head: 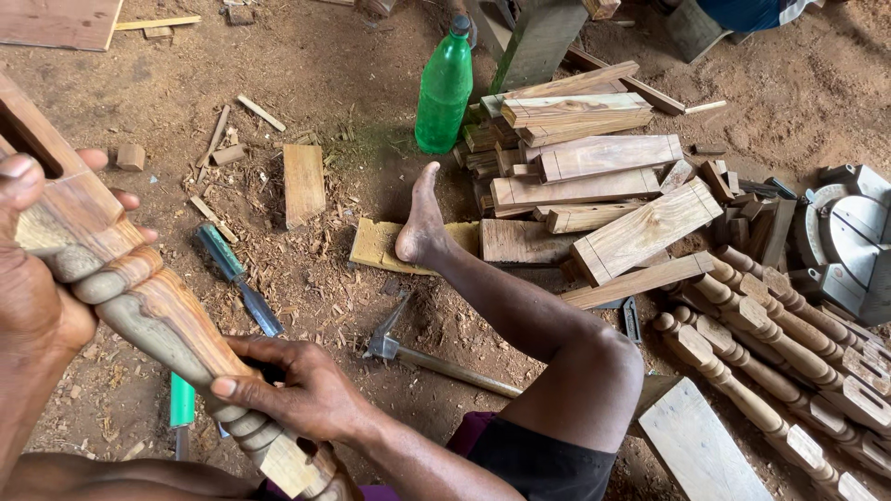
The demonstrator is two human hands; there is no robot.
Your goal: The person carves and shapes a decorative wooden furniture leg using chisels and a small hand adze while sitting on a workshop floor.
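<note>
Left of the bent knee, a turned leg slants; left hand grips its square top, right hand clasps its ringed foot; likely stiff, heavy hardwood, best held at both ends; chisel beyond.

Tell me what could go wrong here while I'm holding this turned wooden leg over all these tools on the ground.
The bare foot rests close to the hammer and the green-handled chisel; a shift of the leg could catch a metal edge. The turned wooden leg, held by the left hand and right hand, could slip and drop onto the shin. The stacked wood blocks look loosely piled and might slide toward the foot.
</note>
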